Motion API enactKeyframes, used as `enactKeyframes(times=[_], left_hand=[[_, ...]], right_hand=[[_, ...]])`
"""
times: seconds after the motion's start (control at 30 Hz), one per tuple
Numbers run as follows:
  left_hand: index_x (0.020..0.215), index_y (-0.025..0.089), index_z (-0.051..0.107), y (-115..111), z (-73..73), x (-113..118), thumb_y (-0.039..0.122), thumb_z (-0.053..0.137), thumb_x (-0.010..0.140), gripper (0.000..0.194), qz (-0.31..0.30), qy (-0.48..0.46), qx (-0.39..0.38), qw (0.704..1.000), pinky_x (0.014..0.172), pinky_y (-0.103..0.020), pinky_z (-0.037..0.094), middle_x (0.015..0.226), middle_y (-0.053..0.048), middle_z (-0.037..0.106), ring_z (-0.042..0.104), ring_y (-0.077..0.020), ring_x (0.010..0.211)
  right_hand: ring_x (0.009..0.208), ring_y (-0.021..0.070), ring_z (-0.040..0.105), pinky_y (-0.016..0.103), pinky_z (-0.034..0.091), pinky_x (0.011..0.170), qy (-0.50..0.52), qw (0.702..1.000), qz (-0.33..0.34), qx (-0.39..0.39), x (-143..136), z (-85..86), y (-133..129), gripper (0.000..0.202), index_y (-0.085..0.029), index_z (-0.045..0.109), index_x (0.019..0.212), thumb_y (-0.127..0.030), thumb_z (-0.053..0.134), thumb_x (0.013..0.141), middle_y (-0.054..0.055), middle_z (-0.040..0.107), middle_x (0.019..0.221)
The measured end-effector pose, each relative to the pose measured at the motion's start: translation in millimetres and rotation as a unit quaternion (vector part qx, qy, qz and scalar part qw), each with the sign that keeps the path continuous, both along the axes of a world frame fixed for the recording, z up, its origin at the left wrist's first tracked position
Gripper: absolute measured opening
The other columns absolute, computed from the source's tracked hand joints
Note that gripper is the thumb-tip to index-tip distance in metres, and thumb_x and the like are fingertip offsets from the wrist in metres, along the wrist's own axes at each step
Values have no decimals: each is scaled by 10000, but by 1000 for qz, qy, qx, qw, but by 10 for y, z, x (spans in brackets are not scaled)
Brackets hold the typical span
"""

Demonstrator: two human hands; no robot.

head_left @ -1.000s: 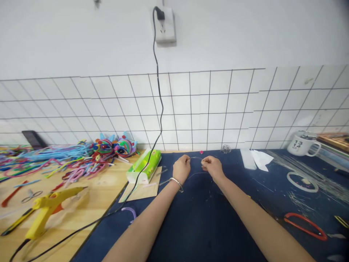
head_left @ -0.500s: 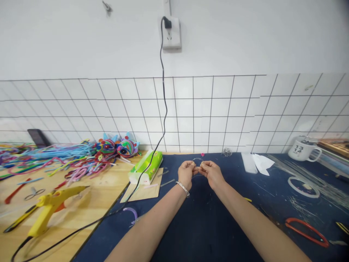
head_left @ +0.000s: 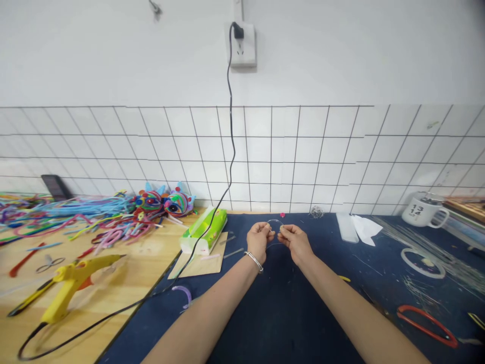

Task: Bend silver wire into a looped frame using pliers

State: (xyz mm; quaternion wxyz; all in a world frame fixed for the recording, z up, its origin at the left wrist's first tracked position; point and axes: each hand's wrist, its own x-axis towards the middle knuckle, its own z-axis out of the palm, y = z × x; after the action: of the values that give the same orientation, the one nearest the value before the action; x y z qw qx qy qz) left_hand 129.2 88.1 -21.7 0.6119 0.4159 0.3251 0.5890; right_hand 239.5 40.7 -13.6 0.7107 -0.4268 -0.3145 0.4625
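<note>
Near the far edge of the dark blue mat [head_left: 273,308], midway along it, we see the thin wire [head_left: 274,220] bent in a curve between the two hands. The left hand [head_left: 258,242], with a silver bangle [head_left: 254,262] at its wrist, has thumb and forefinger pinched on the wire; the right hand [head_left: 297,243] pinches it likewise, the fingertips of the two hands close but apart. We find a small pink piece [head_left: 282,215] just beyond them at the mat's far edge, with a tangled wire ball [head_left: 316,212] to its right. By the mat's left edge we have the green tissue pack [head_left: 215,230], and on the wooden bench [head_left: 125,293] past that edge, a yellow glue gun [head_left: 71,283] below a heap of pipe cleaners [head_left: 91,207]. Toward the far right corner we make out a white mug [head_left: 420,212], and nearer the right edge, red handles [head_left: 450,338].
</note>
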Motion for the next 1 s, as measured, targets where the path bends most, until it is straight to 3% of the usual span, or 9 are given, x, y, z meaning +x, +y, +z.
enactKeyframes(times=[0.47, 1.0], left_hand=[[790, 141, 553, -66, 53, 28, 319, 661, 656, 248, -7, -37, 0, 999, 579, -239, 461, 684, -17, 596, 585, -106, 593], [879, 152, 575, -244, 137, 96, 293, 659, 678, 259, -67, -90, 10, 994, 697, -238, 434, 794, -28, 616, 581, -109, 720]], right_hand=[[674, 149, 632, 309, 538, 686, 32, 999, 36, -14, -105, -28, -35, 222, -164, 566, 706, -270, 731, 602, 8, 622, 687], [697, 137, 626, 288, 538, 709, 94, 995, -11, 36, -158, 55, -83, 226, -176, 558, 726, -278, 729, 618, 12, 637, 713]])
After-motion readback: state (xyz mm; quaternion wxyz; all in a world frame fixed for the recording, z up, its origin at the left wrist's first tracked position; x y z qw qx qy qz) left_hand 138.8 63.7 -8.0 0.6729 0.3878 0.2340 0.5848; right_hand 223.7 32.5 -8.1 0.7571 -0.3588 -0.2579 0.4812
